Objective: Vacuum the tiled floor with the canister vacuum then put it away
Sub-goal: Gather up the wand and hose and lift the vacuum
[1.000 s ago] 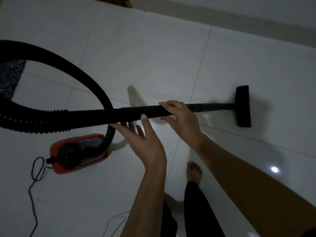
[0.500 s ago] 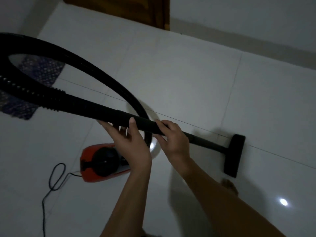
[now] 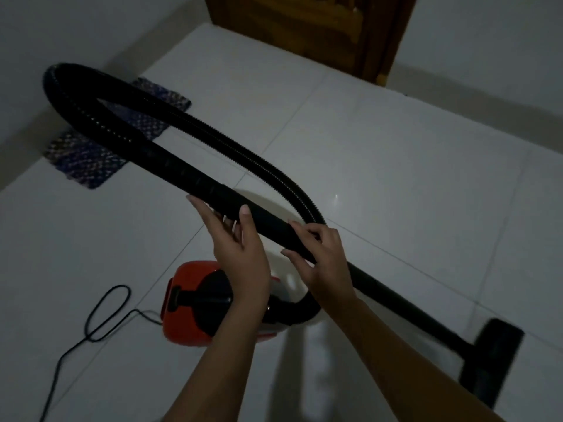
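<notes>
A black vacuum wand [image 3: 195, 178] runs diagonally from upper left to lower right and ends in a black floor head [image 3: 492, 360] on the white tiled floor [image 3: 396, 166]. My right hand [image 3: 323, 257] grips the wand, fingers curled over it. My left hand [image 3: 240, 248] supports the wand from below with straight fingers and the thumb up against it. The ribbed black hose [image 3: 243, 150] loops from the wand's upper end back down to the red canister vacuum [image 3: 185, 312], which sits on the floor under my hands.
The black power cord [image 3: 100, 312] lies looped on the floor left of the canister. A dark patterned mat [image 3: 88, 156] lies by the left wall. A wooden door [image 3: 304, 28] stands at the back. White walls border the floor left and behind.
The view has tilted up and turned left, so the door and mat show more. The wand has swung steeper, with the floor head now at the lower right. Both hands stay on the wand.
</notes>
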Tool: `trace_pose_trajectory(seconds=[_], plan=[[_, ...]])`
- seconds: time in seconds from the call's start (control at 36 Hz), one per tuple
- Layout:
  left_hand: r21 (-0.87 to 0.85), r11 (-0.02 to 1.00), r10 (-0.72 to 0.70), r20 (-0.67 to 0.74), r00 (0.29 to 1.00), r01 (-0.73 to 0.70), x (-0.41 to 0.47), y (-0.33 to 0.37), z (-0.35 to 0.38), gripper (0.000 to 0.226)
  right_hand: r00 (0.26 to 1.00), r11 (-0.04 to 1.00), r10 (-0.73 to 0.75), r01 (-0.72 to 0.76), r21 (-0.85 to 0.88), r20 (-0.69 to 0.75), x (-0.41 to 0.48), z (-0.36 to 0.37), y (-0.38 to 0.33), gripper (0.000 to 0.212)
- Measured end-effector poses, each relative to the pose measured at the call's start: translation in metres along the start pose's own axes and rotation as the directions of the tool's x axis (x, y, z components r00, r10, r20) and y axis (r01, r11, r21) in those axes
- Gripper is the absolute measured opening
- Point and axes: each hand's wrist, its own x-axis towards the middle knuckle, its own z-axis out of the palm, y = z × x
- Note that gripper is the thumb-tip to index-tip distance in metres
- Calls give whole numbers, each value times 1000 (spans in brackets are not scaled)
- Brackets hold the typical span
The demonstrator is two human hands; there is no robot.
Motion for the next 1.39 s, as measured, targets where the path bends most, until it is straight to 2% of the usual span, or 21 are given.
trace_pose_trajectory(seconds=[0.08, 0.22, 0.33, 0.5, 0.64, 0.78, 0.94, 1.0, 1.06, 1.11, 1.17, 1.19, 1.22, 1.28, 1.31, 1.39], plan=[[3, 997, 82, 43, 996, -82, 12, -30, 6, 70, 997, 997, -73, 73, -13, -9, 11, 17, 19, 50], [-62, 993, 109, 172, 979, -100, 27, -69, 18, 75, 980, 980, -182, 175, -91, -79, 30, 38, 42, 53], [-109, 984, 159, 213, 964, -139, 39, -84, 20, 78, 964, 966, -237, 220, -137, -124, 36, 48, 50, 54], [-154, 983, 133, 193, 972, -103, 43, -92, 13, 86, 952, 952, -278, 257, -165, -125, 29, 57, 51, 53], [-150, 987, 83, 192, 978, -55, 32, -85, -3, 89, 971, 969, -238, 238, -72, 8, 20, 51, 46, 59], [-155, 984, 116, 175, 978, -89, 33, -86, -15, 91, 955, 964, -248, 226, 140, 161, 28, 41, 43, 57], [-173, 982, 108, 165, 980, -79, 31, -91, -17, 91, 962, 911, -147, 41, 410, 232, 35, 32, 44, 28], [-175, 982, 101, 165, 981, -71, 29, -90, -18, 91, 976, 900, -63, -34, 434, 208, 40, 30, 45, 25], [-177, 981, 108, 164, 981, -78, 28, -89, -20, 92, 976, 924, 57, -131, 359, 210, 50, 30, 50, 25], [-181, 980, 111, 176, 978, -79, 26, -87, -22, 92, 923, 940, 215, -284, 188, 320, 61, 34, 64, 38], [-177, 981, 114, 192, 975, -79, 24, -86, -24, 92, 788, 886, 370, -459, 68, 491, 66, 38, 73, 63], [-173, 982, 114, 196, 974, -81, 24, -87, -25, 92, 726, 859, 401, -510, 47, 559, 67, 39, 74, 75], [-172, 982, 114, 195, 974, -80, 24, -87, -25, 92, 696, 851, 403, -523, 36, 594, 68, 40, 75, 89], [-176, 981, 112, 188, 976, -79, 24, -88, -25, 92, 714, 853, 392, -518, 61, 580, 68, 41, 78, 112], [-179, 981, 114, 186, 976, -80, 24, -89, -25, 92, 738, 850, 385, -518, 100, 555, 67, 40, 79, 114], [-185, 979, 125, 195, 973, -88, 24, -85, -21, 93, 800, 853, 322, -477, 211, 506, 59, 26, 64, 96]])
